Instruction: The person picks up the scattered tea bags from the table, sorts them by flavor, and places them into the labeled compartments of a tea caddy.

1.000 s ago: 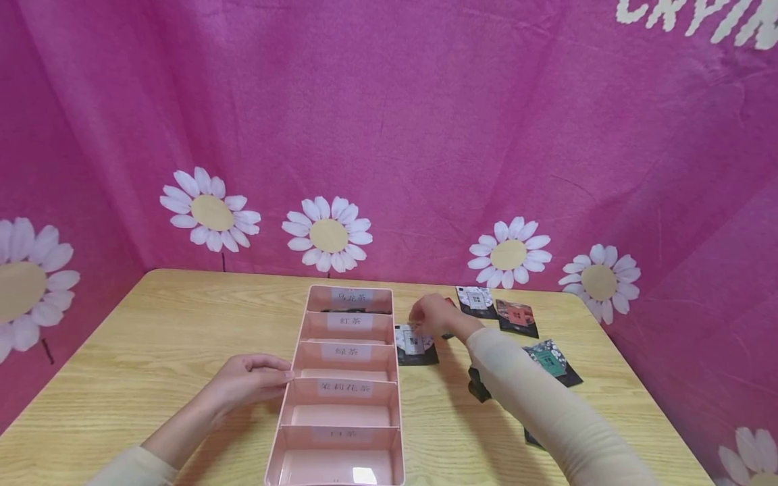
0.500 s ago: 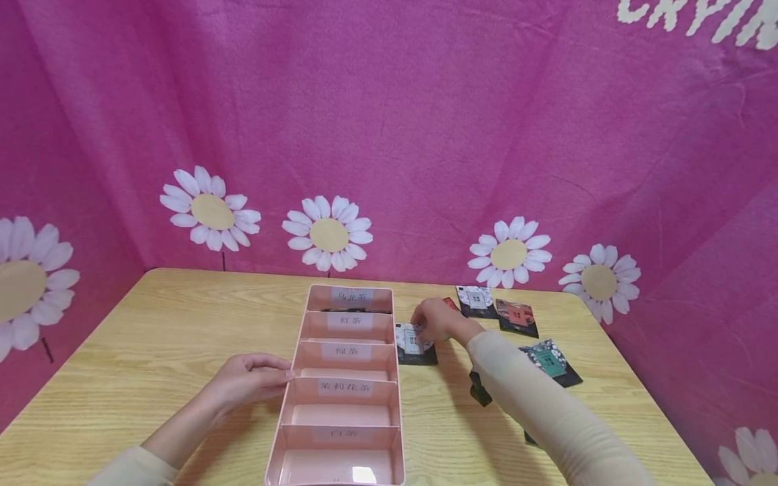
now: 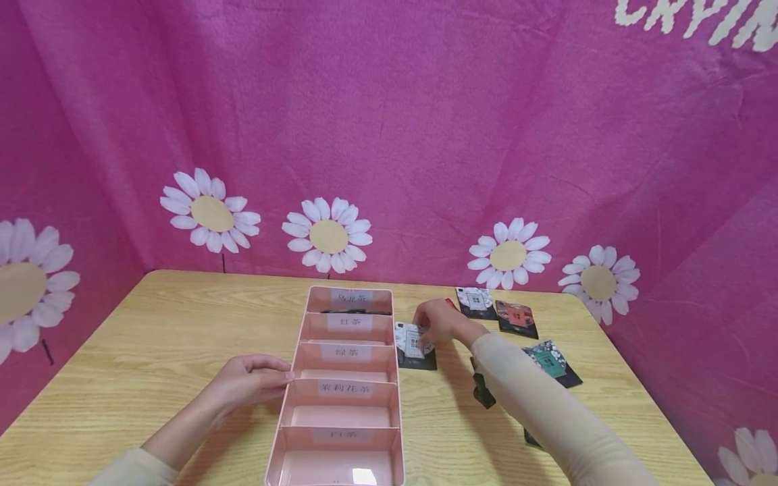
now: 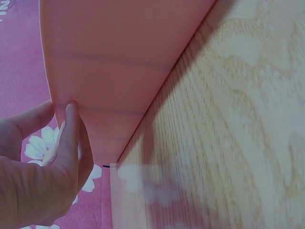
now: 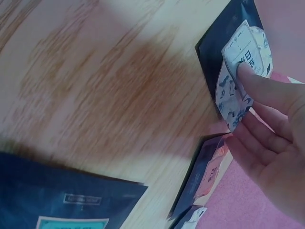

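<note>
A long pink divided box (image 3: 340, 416) with Chinese paper labels stands on the table. My left hand (image 3: 252, 381) pinches its left rim; in the left wrist view a fingertip presses the outer wall. To the right of the box, my right hand (image 3: 439, 320) grips a black-and-white tea sachet (image 3: 415, 345) by its edge. In the right wrist view the thumb lies on the sachet's pale label and the other fingers are partly behind it. Dark packets (image 3: 355, 312) show in the box's farthest compartment.
Around the right arm lie a white-labelled sachet (image 3: 477, 302), a red sachet (image 3: 516, 317), a green sachet (image 3: 551, 361) and a dark packet (image 3: 483, 391) partly under the sleeve. Another red sachet is mostly hidden behind the right hand. A pink daisy curtain (image 3: 389, 135) hangs behind the table.
My right hand has shifted slightly to the right, and the sachet in it has moved a little toward me. The left hand and the box have stayed in place.
</note>
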Action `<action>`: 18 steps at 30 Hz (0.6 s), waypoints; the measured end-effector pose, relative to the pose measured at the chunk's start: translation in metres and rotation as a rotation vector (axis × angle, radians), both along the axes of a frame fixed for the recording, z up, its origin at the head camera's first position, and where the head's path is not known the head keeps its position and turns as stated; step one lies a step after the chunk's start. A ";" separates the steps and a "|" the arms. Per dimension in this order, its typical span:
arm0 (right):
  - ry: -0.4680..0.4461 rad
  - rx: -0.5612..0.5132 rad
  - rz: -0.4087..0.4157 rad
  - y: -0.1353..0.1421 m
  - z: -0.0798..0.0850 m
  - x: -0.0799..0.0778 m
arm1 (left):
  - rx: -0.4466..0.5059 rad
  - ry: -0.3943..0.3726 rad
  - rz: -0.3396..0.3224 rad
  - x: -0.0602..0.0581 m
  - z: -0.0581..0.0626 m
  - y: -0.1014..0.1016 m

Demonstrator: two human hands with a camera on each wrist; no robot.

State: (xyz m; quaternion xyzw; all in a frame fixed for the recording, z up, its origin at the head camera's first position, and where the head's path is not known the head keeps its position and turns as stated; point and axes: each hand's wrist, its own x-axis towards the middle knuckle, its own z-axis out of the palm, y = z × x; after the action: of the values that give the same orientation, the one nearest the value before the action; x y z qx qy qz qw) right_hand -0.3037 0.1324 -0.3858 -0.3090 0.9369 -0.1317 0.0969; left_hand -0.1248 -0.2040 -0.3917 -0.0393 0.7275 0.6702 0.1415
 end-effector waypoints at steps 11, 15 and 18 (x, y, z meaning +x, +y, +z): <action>-0.004 -0.071 0.007 0.005 0.003 -0.001 | 0.007 -0.003 0.000 0.000 -0.001 -0.001; -0.002 -0.085 0.012 0.009 0.006 -0.002 | 0.002 0.000 -0.007 -0.001 -0.002 -0.001; -0.011 -0.096 0.002 0.011 0.007 -0.003 | -0.004 0.001 -0.009 0.000 -0.002 -0.001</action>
State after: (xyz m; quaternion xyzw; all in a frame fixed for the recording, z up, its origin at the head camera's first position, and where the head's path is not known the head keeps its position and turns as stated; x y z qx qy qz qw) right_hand -0.3069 0.1434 -0.3788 -0.3134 0.9287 -0.1782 0.0873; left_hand -0.1252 -0.2053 -0.3935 -0.0357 0.7290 0.6683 0.1441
